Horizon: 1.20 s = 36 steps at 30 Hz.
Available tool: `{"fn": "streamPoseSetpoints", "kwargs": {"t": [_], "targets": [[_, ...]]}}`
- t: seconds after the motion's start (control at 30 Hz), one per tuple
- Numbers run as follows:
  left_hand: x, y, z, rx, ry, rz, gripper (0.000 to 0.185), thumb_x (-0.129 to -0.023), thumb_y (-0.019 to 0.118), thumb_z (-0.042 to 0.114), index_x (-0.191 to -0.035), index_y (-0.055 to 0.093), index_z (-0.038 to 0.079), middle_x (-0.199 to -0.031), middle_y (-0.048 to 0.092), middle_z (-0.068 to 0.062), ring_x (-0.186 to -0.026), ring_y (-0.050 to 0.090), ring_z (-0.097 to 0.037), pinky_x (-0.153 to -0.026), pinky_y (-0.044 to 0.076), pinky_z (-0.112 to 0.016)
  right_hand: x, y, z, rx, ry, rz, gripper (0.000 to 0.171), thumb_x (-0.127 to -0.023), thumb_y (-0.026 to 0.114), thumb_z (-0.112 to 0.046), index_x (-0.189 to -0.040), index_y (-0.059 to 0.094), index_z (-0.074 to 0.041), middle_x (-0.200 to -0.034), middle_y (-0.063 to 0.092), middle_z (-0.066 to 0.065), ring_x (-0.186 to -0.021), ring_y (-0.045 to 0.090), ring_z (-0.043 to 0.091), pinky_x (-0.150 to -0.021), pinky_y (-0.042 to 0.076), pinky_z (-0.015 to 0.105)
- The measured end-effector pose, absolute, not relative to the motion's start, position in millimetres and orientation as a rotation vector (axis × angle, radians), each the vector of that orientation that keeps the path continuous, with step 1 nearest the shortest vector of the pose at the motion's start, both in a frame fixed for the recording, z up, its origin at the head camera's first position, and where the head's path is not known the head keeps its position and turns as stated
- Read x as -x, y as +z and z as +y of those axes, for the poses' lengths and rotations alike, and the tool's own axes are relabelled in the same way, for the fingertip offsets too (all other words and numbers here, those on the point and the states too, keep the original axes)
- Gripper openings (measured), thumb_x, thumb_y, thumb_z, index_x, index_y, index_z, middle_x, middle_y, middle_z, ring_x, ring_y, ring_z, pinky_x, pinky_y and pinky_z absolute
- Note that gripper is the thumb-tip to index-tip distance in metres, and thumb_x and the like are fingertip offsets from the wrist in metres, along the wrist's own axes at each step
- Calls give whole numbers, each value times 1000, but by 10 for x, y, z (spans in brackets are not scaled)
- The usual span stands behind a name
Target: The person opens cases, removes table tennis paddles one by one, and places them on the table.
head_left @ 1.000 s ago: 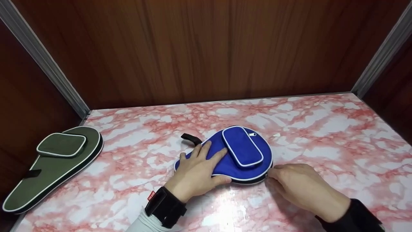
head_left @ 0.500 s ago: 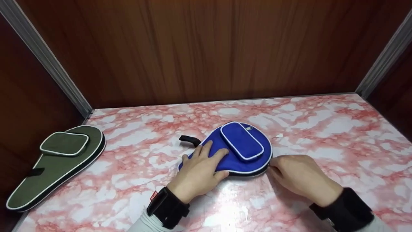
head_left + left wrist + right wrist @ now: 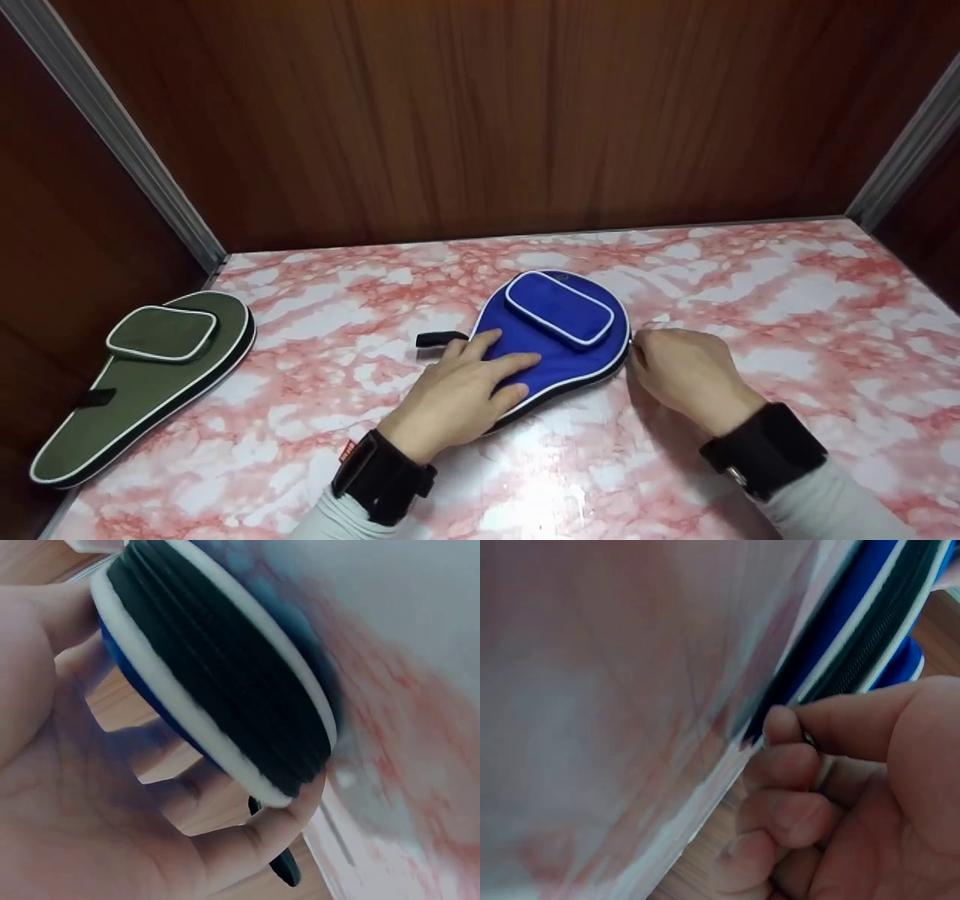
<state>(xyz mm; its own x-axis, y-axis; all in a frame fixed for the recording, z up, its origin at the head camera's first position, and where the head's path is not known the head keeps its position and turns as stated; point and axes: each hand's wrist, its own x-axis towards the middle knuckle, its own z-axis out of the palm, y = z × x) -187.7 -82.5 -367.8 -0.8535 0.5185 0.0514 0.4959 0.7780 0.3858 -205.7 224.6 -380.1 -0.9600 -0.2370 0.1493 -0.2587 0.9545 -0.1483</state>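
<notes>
A blue table tennis paddle case (image 3: 555,352) with white piping lies on the table, its small pocket (image 3: 562,309) facing up. My left hand (image 3: 450,397) rests on the narrow end, fingers spread over the top. In the left wrist view, the little finger (image 3: 262,836) touches the case's tip beside the black side band (image 3: 225,667). At the round end's right edge, my right hand (image 3: 690,375) pinches the zipper pull (image 3: 808,739) between thumb and forefinger; the fingers hide most of it. The zipper teeth (image 3: 866,652) run along the dark side.
An olive-green paddle case (image 3: 157,390) of the same shape lies at the table's left side. Brown wood-grain panels (image 3: 525,120) stand behind and on both sides. A black strap (image 3: 441,340) sticks out left of the blue case. The table (image 3: 810,315) is red-and-white marbled.
The blue case has turned counter-clockwise, its round end swinging away from me. My right hand has moved farther back along its edge, still pinching. My left hand stays on the narrow end.
</notes>
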Motion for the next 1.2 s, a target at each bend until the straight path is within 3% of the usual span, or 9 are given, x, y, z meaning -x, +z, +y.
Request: {"fn": "streamPoseSetpoints", "kwargs": {"t": [0.23,0.8,1.2], "targets": [[1851,-3678,-778,-855,537,2988,46,-111,64,44,-157,63,39,-167,47,-19,-144,49,-46,-105,52,-62,2067,-3797,2227,-382,204,-2972,30,-104,62,-16,-74,61,-13,-67,59,4,-65,68,34,-59,55,59],[1846,-3699,-784,-869,526,3004,46,-110,66,42,-156,64,37,-165,48,-20,-144,50,-46,-103,53,-64,1900,-3850,2118,-463,163,-2910,27,-103,65,-17,-77,61,-14,-67,63,7,-65,69,36,-59,55,58],[1832,-3705,-779,-878,534,3006,46,-110,66,42,-156,64,37,-165,48,-21,-143,50,-47,-104,52,-64,1772,-3891,2042,-515,139,-2816,30,-101,66,-14,-73,56,-15,-59,52,1,-56,64,32,-55,52,53]]}}
